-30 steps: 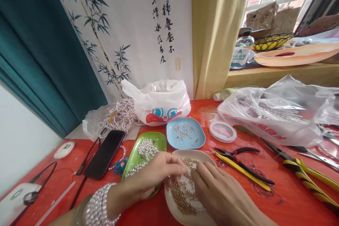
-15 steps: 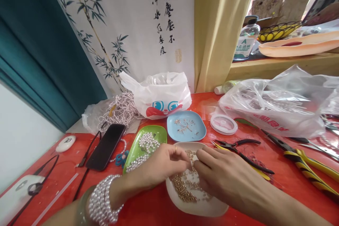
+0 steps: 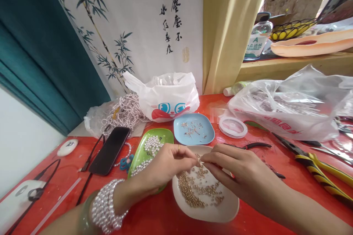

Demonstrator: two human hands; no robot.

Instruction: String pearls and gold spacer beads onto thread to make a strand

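My left hand (image 3: 165, 165) and my right hand (image 3: 237, 172) meet fingertip to fingertip above a cream dish (image 3: 220, 211) of small gold beads (image 3: 190, 192). Both hands are pinched shut on something tiny at the point where they touch; I cannot make out what it is. A stack of pearl bracelets (image 3: 106, 207) wraps my left wrist. Just left of the dish lies a green tray (image 3: 142, 150) with white pearl strands (image 3: 151, 145). Behind it sits a blue tray (image 3: 205, 137) holding small metal findings.
A black phone (image 3: 109, 150) lies at the left. Pliers with yellow handles (image 3: 317, 172) and black pliers (image 3: 252, 146) lie at the right. A white cord spool (image 3: 233, 127), a white plastic bag (image 3: 165, 97) and a clear bag (image 3: 289, 106) stand at the back.
Both hands have lifted from the beads in the dish and drawn together in a pinch above it. The view has shifted slightly, so more of the dish shows.
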